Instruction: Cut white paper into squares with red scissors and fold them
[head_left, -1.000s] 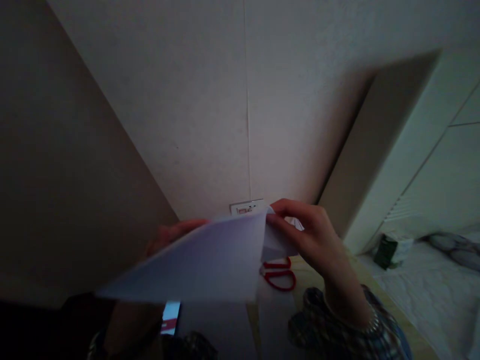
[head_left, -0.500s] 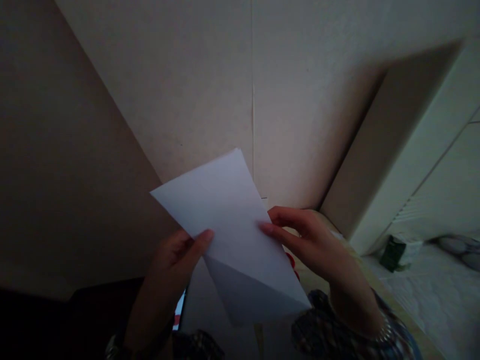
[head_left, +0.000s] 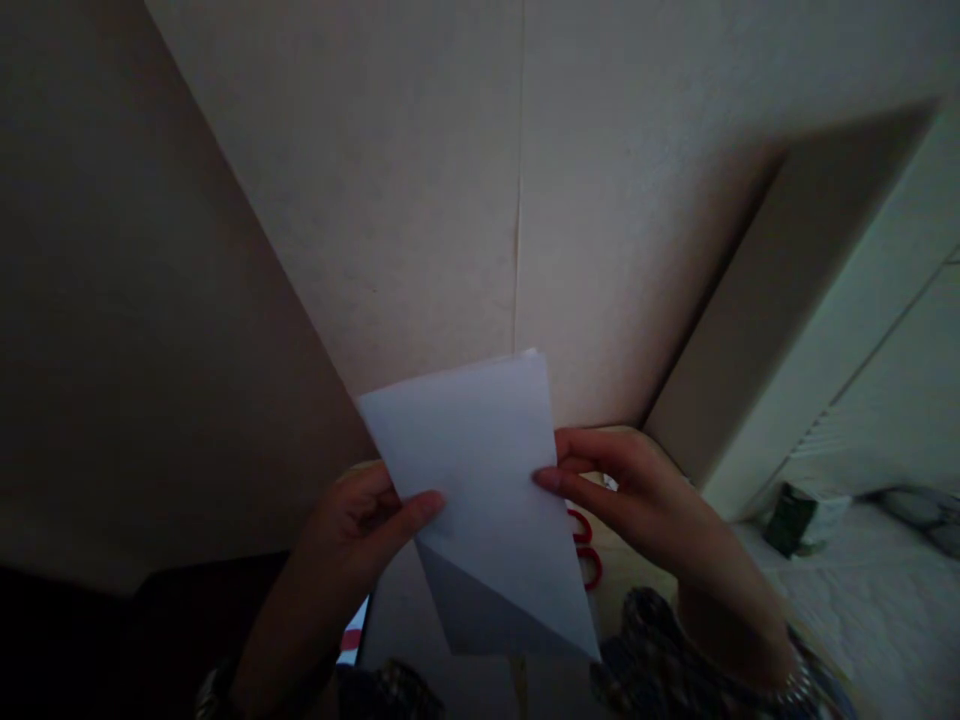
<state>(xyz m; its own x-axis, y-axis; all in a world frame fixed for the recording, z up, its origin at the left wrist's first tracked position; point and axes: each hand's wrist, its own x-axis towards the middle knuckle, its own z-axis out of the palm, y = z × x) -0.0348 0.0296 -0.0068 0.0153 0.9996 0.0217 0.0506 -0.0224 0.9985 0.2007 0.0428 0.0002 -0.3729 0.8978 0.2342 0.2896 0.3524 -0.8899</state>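
Between my two hands a folded sheet of white paper (head_left: 491, 470) is held up, its upper edge showing more than one layer. A dark shadow falls across its lower part. My left hand (head_left: 375, 525) pinches the left edge, thumb on the front and fingers behind. On the right edge, my right hand (head_left: 619, 480) pinches the paper the same way, thumb in front. Red scissor handles (head_left: 586, 552) show on the wooden table behind the paper's right edge; the blades are hidden.
A lit screen (head_left: 354, 635) lies below my left wrist, beside white paper (head_left: 401, 620) on the table. The pale wall (head_left: 420, 220) rises right behind. To the right are a white cabinet (head_left: 795, 300), a green and white box (head_left: 795, 520) and a quilted surface (head_left: 862, 610).
The paper has turned clockwise to stand more upright and shifted slightly down and right in view. Both hands keep hold of it. More of the red scissor handles shows.
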